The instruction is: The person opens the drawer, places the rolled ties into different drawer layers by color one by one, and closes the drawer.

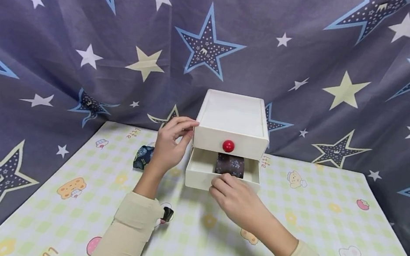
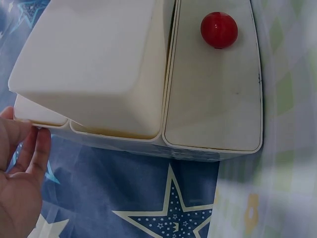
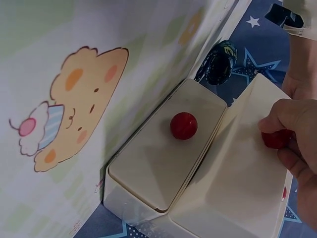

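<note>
Table (image 1: 314, 224) carries the load; white cabinet (image 1: 233, 112) sits at its far side and is the part likely to creep or twist if I work the drawer hard. I'd keep it square and slide in line with the runners.

Middle drawer (image 1: 197, 181) is partway out, front toward me. Slow, level travel is best; a sideways tug could bind it.

Left hand (image 1: 171, 146): fingers extended, tips on the cabinet's left edge near the top, gripping nothing. Good brace; I'd hold light pressure there. Right hand (image 1: 236, 199): thumb and fingers pinching the middle drawer's red knob (image 3: 275, 140).

Dark floral roll (image 1: 230, 165) is inside the drawer, toward its middle. Its top should clear the cabinet frame; worth checking for a snag.

Hard to see: bottom drawer (image 3: 153, 158) is hidden from the head view, shows shut in both wrist views. Drawer floor is mostly out of sight. Navy roll (image 1: 142, 157) lies on the table left of the cabinet, partly behind my left wrist. My fingers cover most of the gripped knob. A still can't tell me which way the drawer is sliding, if at all.
</note>
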{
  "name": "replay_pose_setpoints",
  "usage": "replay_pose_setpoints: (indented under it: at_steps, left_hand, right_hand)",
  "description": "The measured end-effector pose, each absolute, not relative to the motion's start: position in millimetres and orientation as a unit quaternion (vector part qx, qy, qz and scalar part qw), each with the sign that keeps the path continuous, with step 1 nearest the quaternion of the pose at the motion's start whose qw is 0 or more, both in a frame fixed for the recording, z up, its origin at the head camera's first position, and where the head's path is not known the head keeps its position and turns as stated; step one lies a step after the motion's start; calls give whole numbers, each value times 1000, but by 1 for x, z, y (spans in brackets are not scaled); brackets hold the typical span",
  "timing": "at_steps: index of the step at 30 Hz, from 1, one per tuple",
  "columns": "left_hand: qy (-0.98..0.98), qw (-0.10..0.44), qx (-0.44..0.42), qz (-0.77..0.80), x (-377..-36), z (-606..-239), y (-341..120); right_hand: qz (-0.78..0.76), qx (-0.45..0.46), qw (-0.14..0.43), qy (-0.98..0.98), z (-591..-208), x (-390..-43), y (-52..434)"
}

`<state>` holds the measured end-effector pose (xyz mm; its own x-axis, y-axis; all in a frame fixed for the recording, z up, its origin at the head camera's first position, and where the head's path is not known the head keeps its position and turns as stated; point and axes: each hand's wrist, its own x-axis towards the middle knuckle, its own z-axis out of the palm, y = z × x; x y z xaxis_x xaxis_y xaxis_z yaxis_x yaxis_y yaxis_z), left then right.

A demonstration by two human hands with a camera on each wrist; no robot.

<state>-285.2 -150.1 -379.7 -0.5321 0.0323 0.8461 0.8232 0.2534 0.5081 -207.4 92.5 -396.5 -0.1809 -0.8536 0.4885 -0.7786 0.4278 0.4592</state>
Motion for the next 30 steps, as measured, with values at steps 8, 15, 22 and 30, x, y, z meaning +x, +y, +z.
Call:
replay_pose_setpoints:
  at_steps: [8, 15, 22, 30]
  left_hand:
    - [-696, 376, -303, -530, -286, -379, -150]
    - [-696, 375, -308, -529, -286, -380, -151]
    - [-697, 379, -308, -526, -287, -382, -151]
    - [-695, 380, -308, -527, -287, -381, -150]
  right_hand:
    - [-48, 532, 352, -769, -395, -211, 91]
    - [-46, 532, 349, -770, -395, -214, 92]
    - [-44, 533, 363, -763, -397, -219, 92]
    - [-45, 527, 354, -771, -396, -222, 91]
